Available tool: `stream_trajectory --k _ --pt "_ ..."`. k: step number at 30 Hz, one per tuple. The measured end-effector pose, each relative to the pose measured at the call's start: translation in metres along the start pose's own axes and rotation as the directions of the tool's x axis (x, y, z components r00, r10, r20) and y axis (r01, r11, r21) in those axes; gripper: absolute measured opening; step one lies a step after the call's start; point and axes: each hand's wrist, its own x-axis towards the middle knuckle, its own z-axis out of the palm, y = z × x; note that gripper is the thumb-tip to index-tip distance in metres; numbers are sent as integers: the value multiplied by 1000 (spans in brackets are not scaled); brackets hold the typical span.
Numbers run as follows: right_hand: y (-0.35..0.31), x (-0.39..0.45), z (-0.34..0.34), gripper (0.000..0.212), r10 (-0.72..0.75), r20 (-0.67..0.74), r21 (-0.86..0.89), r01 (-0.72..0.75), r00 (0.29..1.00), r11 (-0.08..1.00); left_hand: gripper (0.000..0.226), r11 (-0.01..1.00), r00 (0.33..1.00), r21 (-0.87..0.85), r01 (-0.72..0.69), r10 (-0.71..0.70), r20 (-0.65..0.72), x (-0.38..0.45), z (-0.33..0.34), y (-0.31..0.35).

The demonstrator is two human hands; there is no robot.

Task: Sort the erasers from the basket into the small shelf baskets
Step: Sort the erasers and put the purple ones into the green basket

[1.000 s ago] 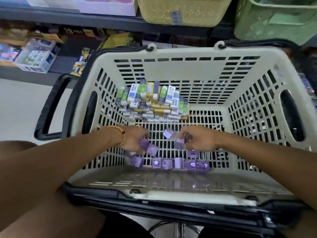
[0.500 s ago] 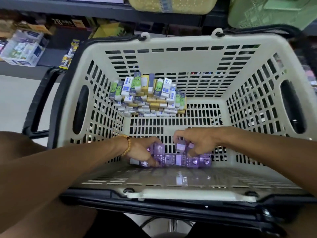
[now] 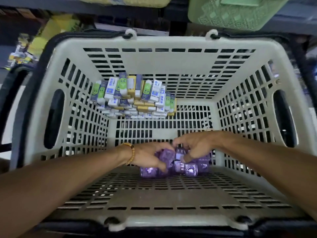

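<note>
both hands are down in the cream basket [image 3: 154, 43], at its near wall. the left hand [image 3: 147, 156] curls its fingers round a few purple erasers [image 3: 190, 169], and the right hand [image 3: 195, 145] pinches one from the same cluster, which lies on the basket floor. a pile of boxed erasers [image 3: 133, 97] sits against the far left corner. a green shelf basket [image 3: 236, 12] hangs above.
</note>
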Motion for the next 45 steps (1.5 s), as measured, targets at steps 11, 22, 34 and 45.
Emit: stream_trajectory --k 11,22,34,45 --pt "32 -22 28 29 14 -110 141 2 994 990 56 987 999 159 -24 20 28 21 18 27" --pt "56 -68 19 27 -38 -278 873 270 960 406 41 902 1000 -431 -12 14 1 28 -8 61" --pt "17 -111 -11 37 -21 -648 756 647 761 101 23 431 950 -847 -311 108 -293 -40 -38 91" --pt "-55 -172 -127 21 -171 -984 -157 660 -44 735 30 219 786 -758 -614 258 -562 -89 -93 173"
